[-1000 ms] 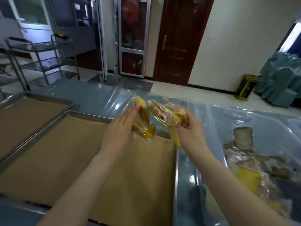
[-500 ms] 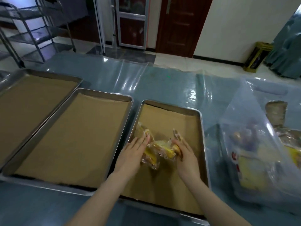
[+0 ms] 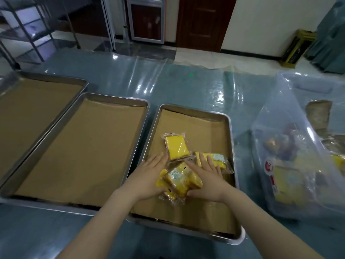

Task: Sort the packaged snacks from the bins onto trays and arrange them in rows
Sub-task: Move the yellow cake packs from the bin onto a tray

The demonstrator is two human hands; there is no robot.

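On the small tray (image 3: pixel 230 128), my left hand (image 3: pixel 149 176) and right hand (image 3: pixel 210 182) pressed flat, gripping nothing, on heaped snack packs (image 3: pixel 179 181); I judged rows unstarted, most packs waiting in the bin (image 3: pixel 291 139) beside that tray.

The left hand (image 3: pixel 149 176) and the right hand (image 3: pixel 209 182) are showing bare, with slim fingers. Back from the grip, both forearms (image 3: pixel 104 214) are likewise showing uncovered down to the picture's lower edge.
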